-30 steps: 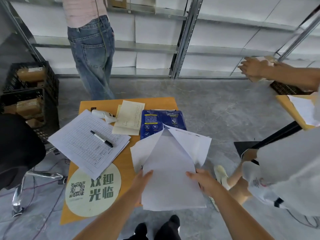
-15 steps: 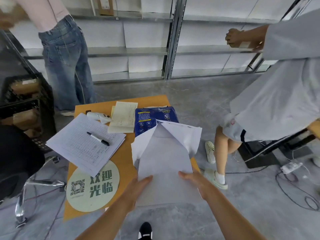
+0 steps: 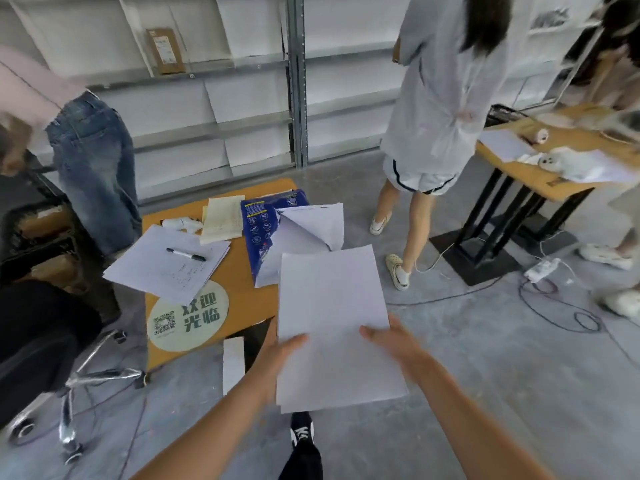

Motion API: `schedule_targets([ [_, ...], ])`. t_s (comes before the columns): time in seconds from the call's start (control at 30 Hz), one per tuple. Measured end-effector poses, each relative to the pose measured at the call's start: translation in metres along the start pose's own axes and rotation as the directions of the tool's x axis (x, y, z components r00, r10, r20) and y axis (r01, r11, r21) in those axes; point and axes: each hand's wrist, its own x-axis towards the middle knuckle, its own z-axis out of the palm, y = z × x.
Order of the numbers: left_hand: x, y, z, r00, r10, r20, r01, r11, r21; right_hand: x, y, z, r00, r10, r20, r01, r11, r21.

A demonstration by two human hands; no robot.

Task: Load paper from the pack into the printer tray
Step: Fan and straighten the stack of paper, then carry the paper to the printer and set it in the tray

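I hold a stack of white paper [image 3: 332, 306] flat in front of me, above the floor and just right of the small orange table [image 3: 239, 289]. My left hand [image 3: 280, 355] grips its left edge and my right hand [image 3: 391, 341] grips its right edge. The blue paper pack [image 3: 263, 216] lies on the table, its white wrapper flaps [image 3: 311, 226] torn open and standing up. No printer or tray is in view.
On the table lie printed sheets with a black marker [image 3: 185, 254], a yellowish notepad [image 3: 221, 218] and a round sign [image 3: 188, 315]. A person in jeans [image 3: 93, 174] stands at left, another in a grey shirt [image 3: 436, 109] at right. Cables and a power strip [image 3: 542, 268] cross the floor. A black chair [image 3: 38, 341] sits at left.
I have lifted the paper stack out of the open pack and drawn it right, off the table. My view has swung right; the person in the grey shirt now stands upright.
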Motion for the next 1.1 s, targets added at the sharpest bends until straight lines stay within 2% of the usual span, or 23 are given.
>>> schedule_targets([
  [0.13,-0.029,0.027,0.046,0.995,0.047,0.092,-0.05,0.998,0.034,-0.084,-0.019,-0.032,0.99,-0.091,-0.11,0.098,0.993,0.059],
  [0.23,-0.038,0.053,0.092,0.972,0.103,0.211,-0.12,0.99,0.07,-0.136,-0.04,-0.066,0.967,-0.168,-0.191,0.195,0.971,0.135],
  [0.37,-0.059,0.079,0.161,0.911,0.143,0.387,-0.178,0.982,0.058,-0.204,-0.07,-0.112,0.912,-0.212,-0.35,0.303,0.925,0.23],
  [0.5,-0.08,0.083,0.213,0.82,0.134,0.557,-0.231,0.967,0.107,-0.26,-0.065,-0.15,0.852,-0.231,-0.469,0.372,0.898,0.235],
  [0.57,-0.086,0.081,0.237,0.777,0.12,0.619,-0.254,0.958,0.134,-0.283,-0.052,-0.155,0.79,-0.245,-0.562,0.439,0.866,0.24],
  [0.67,-0.093,0.069,0.271,0.708,0.025,0.706,-0.194,0.968,0.161,-0.319,-0.025,-0.151,0.656,-0.202,-0.727,0.507,0.832,0.226],
  [0.73,-0.101,0.049,0.292,0.626,-0.095,0.774,-0.117,0.97,0.213,-0.348,-0.001,-0.145,0.549,-0.139,-0.824,0.53,0.821,0.215],
  [0.83,-0.121,0.008,0.319,0.463,-0.248,0.851,-0.042,0.953,0.301,-0.401,0.042,-0.132,0.409,-0.05,-0.911,0.556,0.806,0.205],
  [1.0,-0.18,-0.062,0.352,0.219,-0.382,0.898,-0.069,0.912,0.405,-0.501,0.104,-0.091,0.228,0.092,-0.969,0.581,0.786,0.211],
  [1.1,-0.24,-0.095,0.358,0.086,-0.477,0.875,-0.105,0.869,0.484,-0.562,0.135,-0.048,0.129,0.159,-0.979,0.63,0.749,0.205],
])
